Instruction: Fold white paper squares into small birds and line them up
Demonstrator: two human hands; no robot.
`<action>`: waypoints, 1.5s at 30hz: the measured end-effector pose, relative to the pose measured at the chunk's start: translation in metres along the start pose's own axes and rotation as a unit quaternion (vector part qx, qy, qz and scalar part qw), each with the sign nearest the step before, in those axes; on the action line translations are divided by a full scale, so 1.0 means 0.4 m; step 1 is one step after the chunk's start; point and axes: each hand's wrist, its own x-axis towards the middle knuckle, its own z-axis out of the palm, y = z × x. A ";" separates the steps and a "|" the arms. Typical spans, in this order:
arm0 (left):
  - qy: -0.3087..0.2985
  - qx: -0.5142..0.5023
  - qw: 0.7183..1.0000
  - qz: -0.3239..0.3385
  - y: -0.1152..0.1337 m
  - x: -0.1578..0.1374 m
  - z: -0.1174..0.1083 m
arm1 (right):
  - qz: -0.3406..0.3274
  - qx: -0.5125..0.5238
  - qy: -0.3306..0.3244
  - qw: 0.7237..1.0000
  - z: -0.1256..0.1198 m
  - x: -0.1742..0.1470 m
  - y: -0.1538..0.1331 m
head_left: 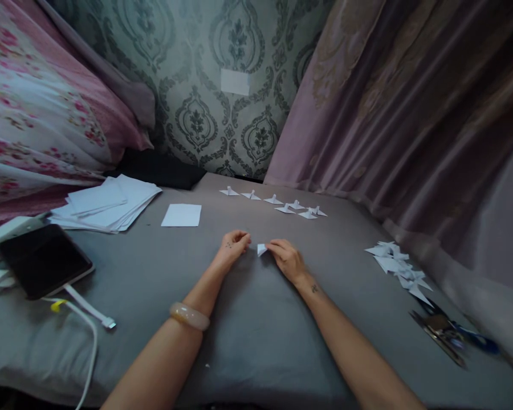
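Note:
A small folded piece of white paper [261,250] is pinched between the fingers of my right hand [288,259], above the middle of the grey cloth surface [260,341]. Just left of it, a little apart from the paper, my left hand [235,246] has its fingers curled together, and I see nothing in them. A flat white square sheet [182,215] lies beyond my left hand. Several folded white paper figures with pointed wings [273,199] stand in rows past both hands.
At left are a stack of white sheets [106,204], a dark-screened device [47,259], a white cable [92,310] and a power strip [8,236]. At right lie a heap of folded papers [399,265] and blurred tools, seemingly scissors [474,336]. Curtains [325,131] border the right.

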 end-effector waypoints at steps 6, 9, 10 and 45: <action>-0.067 0.131 0.983 0.113 -0.008 -0.008 0.011 | -0.043 -0.083 -0.056 0.994 -0.020 -0.040 0.026; -0.107 0.188 0.963 0.161 -0.004 -0.019 0.020 | -0.019 -0.104 -0.040 0.994 -0.010 -0.041 0.032; -0.116 0.205 0.957 0.172 -0.003 -0.021 0.022 | -0.008 -0.107 -0.034 0.994 -0.006 -0.039 0.033; -0.118 0.277 0.949 0.093 0.008 0.033 0.045 | 0.082 -0.021 0.024 0.996 0.002 -0.004 0.048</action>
